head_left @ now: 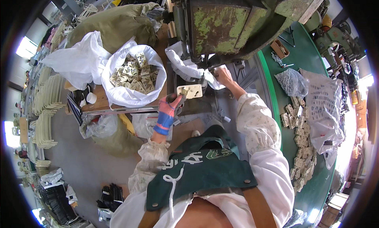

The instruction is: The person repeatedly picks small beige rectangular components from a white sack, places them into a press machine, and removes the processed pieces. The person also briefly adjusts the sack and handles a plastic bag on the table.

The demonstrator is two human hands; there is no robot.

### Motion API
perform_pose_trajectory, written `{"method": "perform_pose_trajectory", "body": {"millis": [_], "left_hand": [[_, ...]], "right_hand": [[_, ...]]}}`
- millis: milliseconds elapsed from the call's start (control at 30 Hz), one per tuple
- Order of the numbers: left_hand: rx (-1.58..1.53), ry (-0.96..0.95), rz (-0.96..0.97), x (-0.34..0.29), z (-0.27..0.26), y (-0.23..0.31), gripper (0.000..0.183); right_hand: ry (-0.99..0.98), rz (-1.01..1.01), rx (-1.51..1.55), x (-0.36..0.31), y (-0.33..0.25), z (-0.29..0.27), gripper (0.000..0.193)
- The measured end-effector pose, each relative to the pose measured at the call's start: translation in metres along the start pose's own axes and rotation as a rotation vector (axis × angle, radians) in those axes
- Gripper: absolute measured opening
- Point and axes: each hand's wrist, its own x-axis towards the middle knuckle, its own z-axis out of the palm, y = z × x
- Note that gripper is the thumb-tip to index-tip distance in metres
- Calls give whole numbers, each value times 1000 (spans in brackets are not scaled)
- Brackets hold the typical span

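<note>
My left hand [167, 114], in a pink and blue glove, is closed on the edge of a flat cream plate with holes [190, 91]. The plate is held level, just below the working end of a worn green press-like machine [219, 28]. Bare, my right hand [224, 77] is at the right edge of a white cloth or sack [187, 69] draped under the machine. Its fingers are bent together; whatever lies between them is hidden. Left of the machine, an open white woven sack [118, 97] holds many similar cream plates [137, 72].
A green table [312, 188] on the right bears a heap of cream plates [303, 147], a clear bag of small parts [292, 82] and a cardboard box [279, 49]. Large olive sacks [112, 25] lie behind the open one. Stacked cream frames [46, 127] stand at far left.
</note>
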Motion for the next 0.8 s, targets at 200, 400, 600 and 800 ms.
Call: {"method": "perform_pose_trajectory", "body": {"millis": [200,400,600,800], "left_hand": [[-176,85,-36,10,-36,-51,16],[-257,29,-4,14,-16,-55,15],[-434,1,-171,18,9,-48,9],[-361,79,-201,20,10,-52,12]], "right_hand": [[156,222,884,-17,-2,-26,22],[53,264,1141,-25,-27,-45,25],[-98,271,1283,-12,-8,-19,20],[-281,-44,904,-5,-29,-41,20]]}}
